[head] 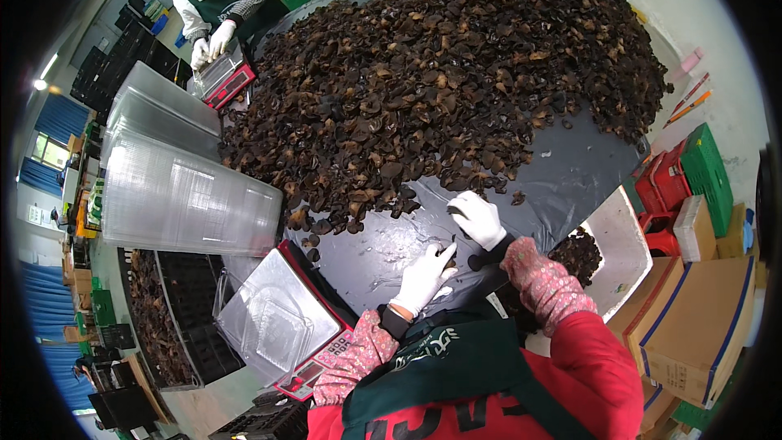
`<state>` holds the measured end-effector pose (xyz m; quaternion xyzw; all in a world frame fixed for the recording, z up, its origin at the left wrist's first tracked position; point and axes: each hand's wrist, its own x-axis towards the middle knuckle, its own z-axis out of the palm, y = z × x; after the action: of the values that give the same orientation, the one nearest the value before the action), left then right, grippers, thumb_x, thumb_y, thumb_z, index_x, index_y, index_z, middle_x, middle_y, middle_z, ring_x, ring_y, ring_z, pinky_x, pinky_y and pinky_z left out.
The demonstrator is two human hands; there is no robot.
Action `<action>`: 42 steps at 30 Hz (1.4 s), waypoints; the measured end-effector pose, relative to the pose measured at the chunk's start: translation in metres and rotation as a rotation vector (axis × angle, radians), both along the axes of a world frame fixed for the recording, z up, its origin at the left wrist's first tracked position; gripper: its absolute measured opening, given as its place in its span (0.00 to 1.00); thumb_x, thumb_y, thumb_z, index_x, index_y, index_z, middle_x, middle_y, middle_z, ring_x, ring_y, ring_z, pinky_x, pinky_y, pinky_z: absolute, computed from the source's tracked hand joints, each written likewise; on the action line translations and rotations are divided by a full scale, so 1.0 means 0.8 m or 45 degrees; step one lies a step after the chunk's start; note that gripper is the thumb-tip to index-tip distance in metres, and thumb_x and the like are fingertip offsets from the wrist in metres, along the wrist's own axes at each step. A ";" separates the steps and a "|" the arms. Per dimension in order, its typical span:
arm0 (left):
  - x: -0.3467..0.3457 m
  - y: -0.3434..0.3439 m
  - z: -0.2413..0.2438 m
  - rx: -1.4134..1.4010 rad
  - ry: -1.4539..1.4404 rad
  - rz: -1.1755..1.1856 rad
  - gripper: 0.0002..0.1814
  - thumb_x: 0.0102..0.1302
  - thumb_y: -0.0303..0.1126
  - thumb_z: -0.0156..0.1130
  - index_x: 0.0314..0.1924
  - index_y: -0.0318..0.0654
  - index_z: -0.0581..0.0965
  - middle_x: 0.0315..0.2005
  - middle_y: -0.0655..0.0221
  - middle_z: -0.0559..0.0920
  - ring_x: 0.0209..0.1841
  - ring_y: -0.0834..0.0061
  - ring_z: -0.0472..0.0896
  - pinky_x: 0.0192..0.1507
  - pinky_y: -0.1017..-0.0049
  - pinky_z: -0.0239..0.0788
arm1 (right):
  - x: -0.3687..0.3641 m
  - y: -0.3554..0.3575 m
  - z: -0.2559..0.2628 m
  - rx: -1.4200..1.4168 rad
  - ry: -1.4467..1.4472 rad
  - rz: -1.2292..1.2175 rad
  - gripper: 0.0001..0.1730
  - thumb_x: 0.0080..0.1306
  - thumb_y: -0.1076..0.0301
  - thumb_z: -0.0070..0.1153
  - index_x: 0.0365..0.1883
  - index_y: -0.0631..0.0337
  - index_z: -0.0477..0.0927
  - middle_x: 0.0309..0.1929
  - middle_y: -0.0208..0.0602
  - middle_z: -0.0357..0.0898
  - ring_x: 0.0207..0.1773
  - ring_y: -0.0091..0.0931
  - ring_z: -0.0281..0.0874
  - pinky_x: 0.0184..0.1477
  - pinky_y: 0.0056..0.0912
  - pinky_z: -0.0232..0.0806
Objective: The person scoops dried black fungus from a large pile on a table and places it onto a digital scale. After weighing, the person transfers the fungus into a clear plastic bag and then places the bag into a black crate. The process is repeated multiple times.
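Observation:
Both my hands wear white gloves over the dark plastic sheet [379, 256] on the table. In my left hand [424, 275] there is a dark piece of wood ear fungus [451, 261], partly covered by the fingers. My right hand [478, 220], a little farther off to the right, has curled fingers with something dark at their tips; whether it is gripped cannot be told. Beyond both hands spreads a large heap of brown-black wood ear fungus [415, 85]. To the left, an open clear plastic clamshell box [275, 330] lies on a red digital scale with a metal plate [305, 293].
Nested clear plastic boxes [189, 195] stand at the left. Across the table, a person in white gloves [220, 40] handles a box on another red scale [231, 87]. A white foam box [629, 250] with fungus and cardboard boxes [696, 318] are at the right; black crates [195, 311] sit lower left.

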<state>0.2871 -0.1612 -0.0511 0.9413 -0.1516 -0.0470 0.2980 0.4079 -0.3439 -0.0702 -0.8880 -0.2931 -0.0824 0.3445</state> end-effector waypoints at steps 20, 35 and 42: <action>-0.103 0.122 0.141 -0.697 -0.209 0.969 0.13 0.65 0.24 0.63 0.49 0.35 0.76 0.40 0.68 0.78 0.41 0.76 0.78 0.48 0.75 0.71 | -0.129 -0.025 -0.012 -0.503 -0.098 0.031 0.17 0.59 0.63 0.61 0.48 0.44 0.83 0.38 0.25 0.77 0.43 0.29 0.76 0.43 0.34 0.68; -0.268 0.309 0.113 0.087 -0.510 1.377 0.15 0.65 0.20 0.61 0.52 0.29 0.73 0.45 0.57 0.76 0.49 0.64 0.76 0.58 0.69 0.67 | -0.221 0.384 0.169 0.761 0.594 1.073 0.19 0.61 0.72 0.60 0.52 0.59 0.79 0.46 0.43 0.78 0.52 0.39 0.78 0.56 0.38 0.70; -0.277 0.297 0.114 0.253 -0.276 1.320 0.33 0.60 0.19 0.60 0.67 0.35 0.67 0.61 0.50 0.71 0.65 0.48 0.70 0.66 0.61 0.63 | -0.261 0.440 0.112 0.025 -0.046 1.039 0.29 0.56 0.57 0.63 0.55 0.60 0.77 0.53 0.40 0.77 0.60 0.36 0.71 0.64 0.44 0.61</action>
<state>0.0658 0.0760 0.0398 0.9158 0.3083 0.1897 0.1743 0.1991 0.0083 0.0196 -0.6939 -0.6267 0.0427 0.3521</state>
